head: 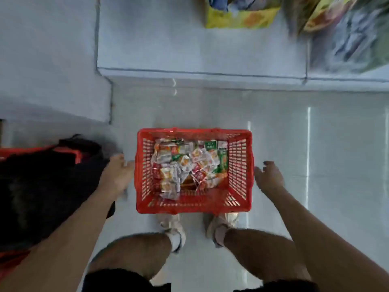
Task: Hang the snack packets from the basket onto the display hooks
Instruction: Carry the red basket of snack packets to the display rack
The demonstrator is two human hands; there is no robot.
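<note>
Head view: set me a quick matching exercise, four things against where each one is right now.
Things:
1. red plastic slatted basket
2. small colourful snack packets
3. left hand
4. yellow printed bag

Places:
A. on the white shelf, top of view
B. piled inside the basket
C. on the tiled floor, just ahead of the shoes
D. open, holding nothing, by the basket's left wall

Pairs: 1-C, 2-B, 3-D, 4-A.

Glossy pale tiled floor (336, 165) under a red basket (193, 207), two pale shoes (174, 227) just behind it.
</note>
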